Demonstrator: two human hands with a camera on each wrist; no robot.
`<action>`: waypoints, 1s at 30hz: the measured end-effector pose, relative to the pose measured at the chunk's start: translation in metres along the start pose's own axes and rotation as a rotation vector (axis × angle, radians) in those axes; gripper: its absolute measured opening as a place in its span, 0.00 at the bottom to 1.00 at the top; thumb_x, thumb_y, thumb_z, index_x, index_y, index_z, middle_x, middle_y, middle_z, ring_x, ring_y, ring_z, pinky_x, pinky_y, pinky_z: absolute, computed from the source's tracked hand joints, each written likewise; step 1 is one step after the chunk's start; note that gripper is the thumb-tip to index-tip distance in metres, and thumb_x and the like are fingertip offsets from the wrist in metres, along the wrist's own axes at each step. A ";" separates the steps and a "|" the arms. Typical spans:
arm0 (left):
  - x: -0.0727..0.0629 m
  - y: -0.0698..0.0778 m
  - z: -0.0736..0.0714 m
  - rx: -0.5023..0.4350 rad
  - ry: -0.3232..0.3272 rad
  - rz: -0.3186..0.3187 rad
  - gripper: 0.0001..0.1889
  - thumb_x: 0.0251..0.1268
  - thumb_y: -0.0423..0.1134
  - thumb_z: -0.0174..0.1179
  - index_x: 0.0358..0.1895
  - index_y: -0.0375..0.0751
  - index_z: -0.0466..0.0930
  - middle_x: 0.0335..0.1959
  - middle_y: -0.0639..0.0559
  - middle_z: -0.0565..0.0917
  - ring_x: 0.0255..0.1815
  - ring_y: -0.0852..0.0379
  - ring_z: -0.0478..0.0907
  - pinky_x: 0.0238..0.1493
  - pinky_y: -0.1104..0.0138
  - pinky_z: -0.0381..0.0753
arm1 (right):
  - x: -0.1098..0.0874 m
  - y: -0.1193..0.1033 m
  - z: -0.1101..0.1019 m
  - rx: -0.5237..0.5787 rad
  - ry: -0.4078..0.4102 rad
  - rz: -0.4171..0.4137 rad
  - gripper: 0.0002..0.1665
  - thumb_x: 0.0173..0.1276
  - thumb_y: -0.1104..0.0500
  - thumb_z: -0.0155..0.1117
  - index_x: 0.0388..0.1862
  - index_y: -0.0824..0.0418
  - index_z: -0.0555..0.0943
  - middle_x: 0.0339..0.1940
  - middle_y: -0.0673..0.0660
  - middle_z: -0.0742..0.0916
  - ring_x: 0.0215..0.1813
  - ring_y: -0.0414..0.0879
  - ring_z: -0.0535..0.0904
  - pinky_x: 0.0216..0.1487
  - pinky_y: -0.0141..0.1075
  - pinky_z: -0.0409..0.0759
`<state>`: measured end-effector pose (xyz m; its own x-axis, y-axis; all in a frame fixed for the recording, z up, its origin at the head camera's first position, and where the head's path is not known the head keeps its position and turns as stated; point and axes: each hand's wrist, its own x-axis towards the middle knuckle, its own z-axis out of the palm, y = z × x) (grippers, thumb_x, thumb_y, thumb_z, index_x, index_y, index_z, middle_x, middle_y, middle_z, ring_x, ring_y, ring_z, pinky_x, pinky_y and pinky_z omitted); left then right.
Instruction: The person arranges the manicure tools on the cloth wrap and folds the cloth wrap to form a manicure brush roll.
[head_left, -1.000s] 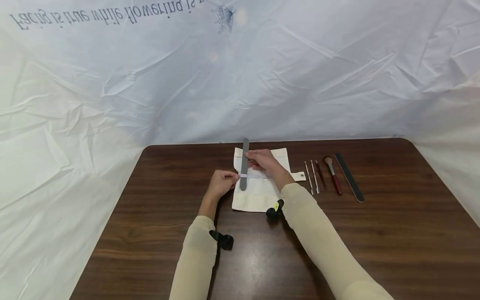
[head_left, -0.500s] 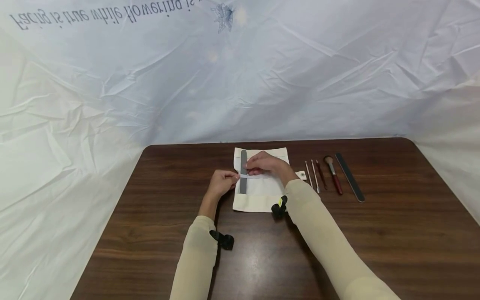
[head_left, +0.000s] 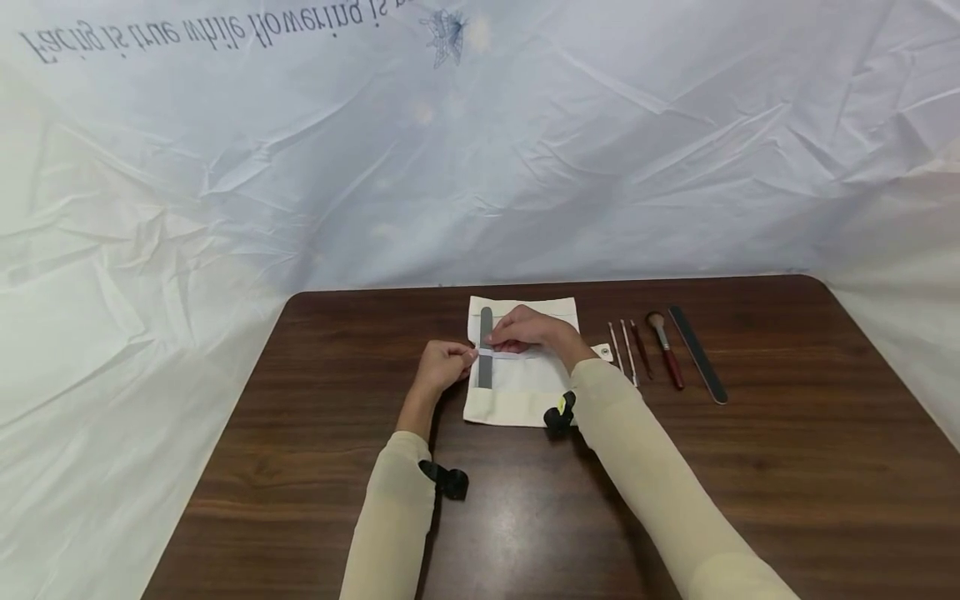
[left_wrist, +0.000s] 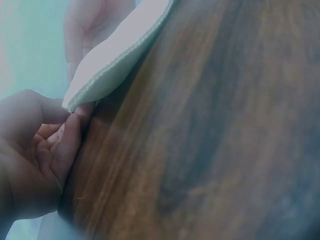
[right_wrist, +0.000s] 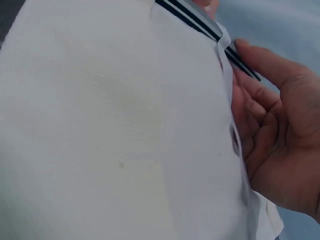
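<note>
A cream cloth tool pouch [head_left: 517,408] lies unfolded on the table, with a white elastic band across its middle and a pocket along its near edge. A grey nail file [head_left: 486,318] lies along its left side, passing under the band, its near end hidden in the pocket. My right hand [head_left: 528,329] pinches this file by its edges just beyond the band; in the right wrist view the thumb rests on the file [right_wrist: 192,15]. My left hand [head_left: 444,365] pinches the pouch's left edge beside the band, as the cloth [left_wrist: 117,60] in the left wrist view shows.
Right of the pouch, two thin metal tools [head_left: 628,350], a slim dark reddish tool [head_left: 642,350], a brush [head_left: 666,350] with a red handle and a dark nail file [head_left: 699,354] lie side by side. A snap tab [head_left: 602,352] sticks out from the pouch. White sheeting [head_left: 525,167] hangs behind the table.
The grey nail file has slid toward the person under the band, its near end passing into the pocket. My right hand moved slightly nearer with it; the left hand stayed at the pouch edge.
</note>
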<state>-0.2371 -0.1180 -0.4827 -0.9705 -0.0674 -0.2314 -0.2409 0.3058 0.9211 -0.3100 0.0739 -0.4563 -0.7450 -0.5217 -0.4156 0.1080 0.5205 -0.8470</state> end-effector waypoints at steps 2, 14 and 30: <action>0.000 0.000 -0.001 0.004 -0.004 -0.006 0.09 0.67 0.31 0.64 0.41 0.27 0.89 0.33 0.49 0.87 0.26 0.65 0.76 0.31 0.74 0.79 | -0.001 -0.002 -0.001 -0.024 0.000 0.008 0.13 0.74 0.53 0.65 0.37 0.62 0.87 0.21 0.43 0.84 0.21 0.32 0.74 0.26 0.24 0.73; -0.001 -0.001 -0.003 0.004 -0.049 -0.028 0.10 0.68 0.32 0.64 0.43 0.27 0.89 0.33 0.48 0.88 0.26 0.65 0.77 0.31 0.75 0.81 | -0.029 0.003 -0.019 -0.256 0.134 -0.136 0.17 0.77 0.60 0.57 0.52 0.71 0.85 0.40 0.62 0.91 0.38 0.42 0.87 0.42 0.32 0.84; -0.022 0.021 0.003 0.358 0.163 0.251 0.10 0.70 0.41 0.63 0.43 0.42 0.91 0.30 0.47 0.89 0.26 0.55 0.80 0.28 0.66 0.76 | -0.164 0.091 -0.129 -0.338 0.572 -0.064 0.23 0.81 0.56 0.54 0.62 0.74 0.78 0.51 0.76 0.86 0.43 0.53 0.87 0.40 0.34 0.80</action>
<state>-0.2211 -0.1070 -0.4599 -0.9940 -0.0890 0.0637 -0.0079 0.6384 0.7697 -0.2634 0.2939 -0.4223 -0.9850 -0.1662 -0.0474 -0.0911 0.7323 -0.6749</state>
